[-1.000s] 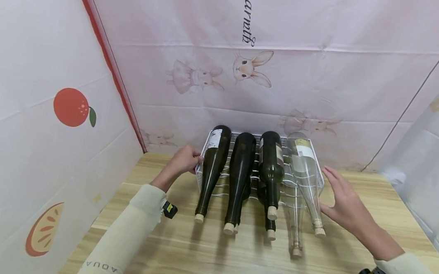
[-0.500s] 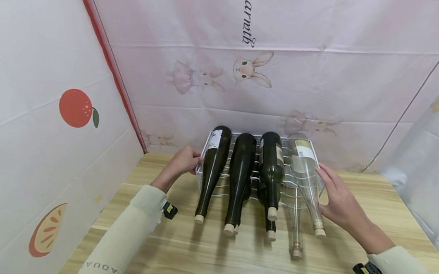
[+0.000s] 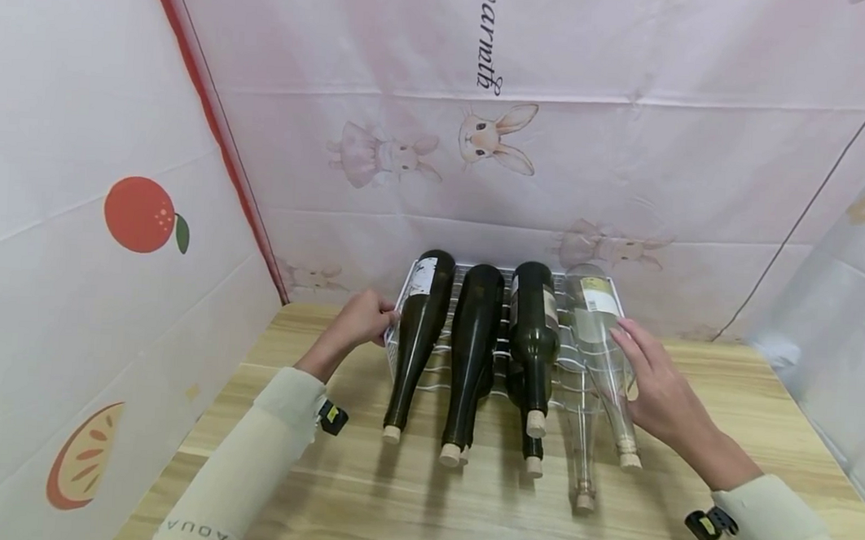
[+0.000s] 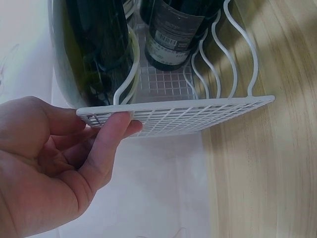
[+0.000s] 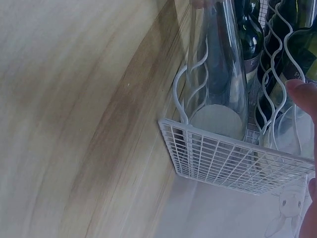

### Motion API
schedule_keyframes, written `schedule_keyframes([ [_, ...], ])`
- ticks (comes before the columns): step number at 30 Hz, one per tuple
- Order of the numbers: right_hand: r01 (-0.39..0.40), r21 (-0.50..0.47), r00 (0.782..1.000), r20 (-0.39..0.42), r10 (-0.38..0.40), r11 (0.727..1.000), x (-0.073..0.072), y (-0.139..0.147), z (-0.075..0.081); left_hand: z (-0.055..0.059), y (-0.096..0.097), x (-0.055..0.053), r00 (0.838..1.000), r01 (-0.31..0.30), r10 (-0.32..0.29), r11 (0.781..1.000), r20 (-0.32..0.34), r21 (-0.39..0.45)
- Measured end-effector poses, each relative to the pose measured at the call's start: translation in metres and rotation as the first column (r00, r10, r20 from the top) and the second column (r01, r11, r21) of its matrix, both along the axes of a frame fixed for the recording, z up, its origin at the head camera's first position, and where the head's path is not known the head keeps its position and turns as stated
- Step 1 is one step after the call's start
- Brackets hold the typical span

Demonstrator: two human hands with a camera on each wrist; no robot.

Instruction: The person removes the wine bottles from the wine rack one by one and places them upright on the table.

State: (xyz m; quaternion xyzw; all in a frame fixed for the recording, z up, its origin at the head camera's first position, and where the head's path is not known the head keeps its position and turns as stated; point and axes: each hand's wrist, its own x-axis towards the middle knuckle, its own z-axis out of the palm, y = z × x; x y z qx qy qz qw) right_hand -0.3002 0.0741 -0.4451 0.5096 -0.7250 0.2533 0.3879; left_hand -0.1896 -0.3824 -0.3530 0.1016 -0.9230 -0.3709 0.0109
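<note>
A white wire wine rack [image 4: 173, 115] lies at the back of the table, bottles stacked in it on two levels. My left hand [image 3: 362, 319] pinches the rim of its left mesh side between thumb and fingers. At the right side, my right hand [image 3: 664, 394] lies beside the upper clear bottle [image 3: 607, 369], fingers extended along the rack's edge; whether they press the glass or the wire is unclear. Below it sits another clear bottle [image 3: 583, 449]. A dark bottle with a white label [image 3: 420, 335], a plain dark bottle [image 3: 473, 337] and a labelled dark bottle [image 3: 535, 324] fill the upper row.
Corked necks jut forward over the wooden table [image 3: 362, 495]. A pink printed curtain [image 3: 414, 57] hangs close behind the rack. White printed sheeting [image 3: 49, 307] covers the left side, with pale sheeting [image 3: 855, 325] at the right.
My right hand has moved left, from beside the rack to its right edge and the upper clear bottle. My left hand keeps its hold; rack and bottles stay where they were.
</note>
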Motion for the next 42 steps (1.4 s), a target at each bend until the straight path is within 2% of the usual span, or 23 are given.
schedule_keyframes([
  [12, -0.044, -0.012, 0.999, -0.032, 0.043, 0.999, -0.001, -0.008, 0.0, -0.003, 0.0, 0.0, 1.0, 0.003, -0.003, 1.0, -0.016, -0.01],
  [23, -0.029, -0.059, 0.993, -0.112, 0.023, 0.998, -0.003, -0.017, 0.002, 0.0, 0.001, 0.0, 1.0, 0.008, -0.008, 1.0, -0.011, -0.004],
  [42, -0.023, -0.006, 0.998, -0.058, 0.022, 1.0, 0.002, -0.018, 0.003, 0.0, 0.001, 0.001, 1.0, 0.01, -0.01, 1.0, -0.012, -0.012],
])
